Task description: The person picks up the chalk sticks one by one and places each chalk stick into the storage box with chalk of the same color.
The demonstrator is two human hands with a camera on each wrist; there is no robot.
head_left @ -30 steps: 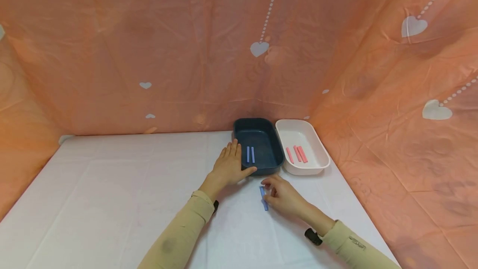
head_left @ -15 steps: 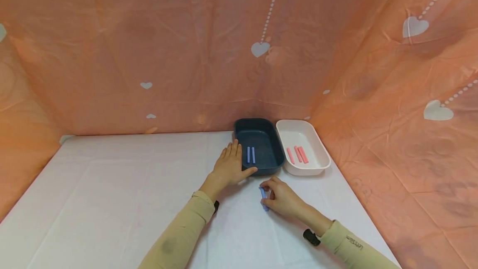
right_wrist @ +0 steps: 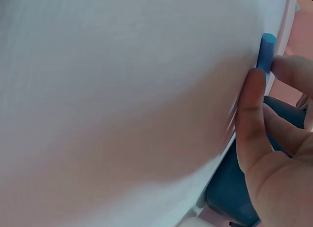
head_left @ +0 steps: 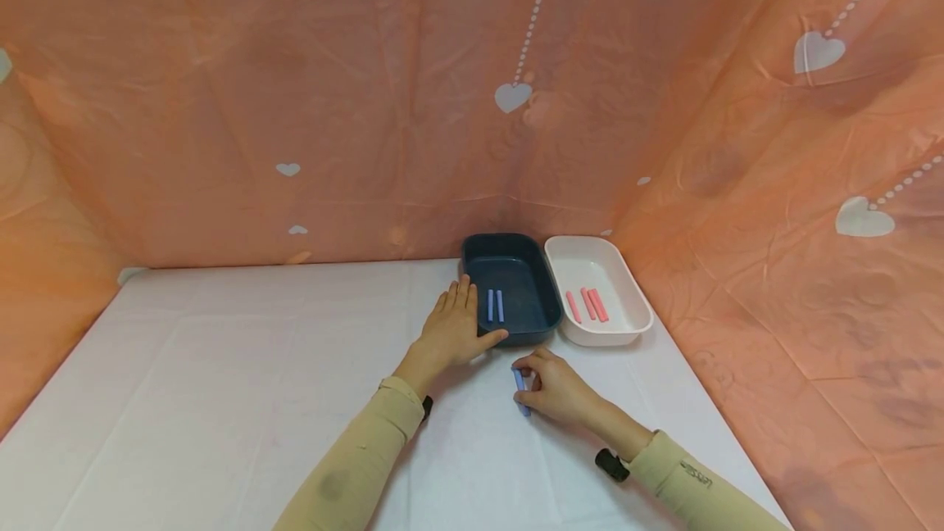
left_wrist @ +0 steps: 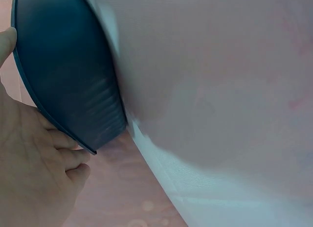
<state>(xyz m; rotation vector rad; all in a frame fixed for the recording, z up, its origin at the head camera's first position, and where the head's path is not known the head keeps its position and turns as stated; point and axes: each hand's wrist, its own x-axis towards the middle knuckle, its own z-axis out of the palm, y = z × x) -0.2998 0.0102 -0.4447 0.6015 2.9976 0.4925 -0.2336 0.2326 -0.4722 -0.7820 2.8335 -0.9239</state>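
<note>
My right hand (head_left: 558, 388) pinches a blue chalk stick (head_left: 519, 382) between thumb and fingers, low over the white tabletop in front of the trays. In the right wrist view one end of this chalk (right_wrist: 267, 47) sticks out past the thumb. My left hand (head_left: 447, 331) rests along the left side of a dark blue tray (head_left: 522, 269), its fingers straight and thumb at the front rim. The left wrist view shows the fingertips behind the tray's rim (left_wrist: 54, 120). Two blue chalk sticks (head_left: 500, 306) lie side by side inside this tray.
A white tray (head_left: 590, 259) stands against the dark one's right side, with several pink chalk sticks (head_left: 573, 307) in it. Behind the table (head_left: 221, 367) and along its right edge hangs an orange cloth (head_left: 413, 129) with white hearts.
The fingers and thumb of my right hand have closed onto the blue chalk stick, and the right hand has shifted slightly left. My left hand stays in place.
</note>
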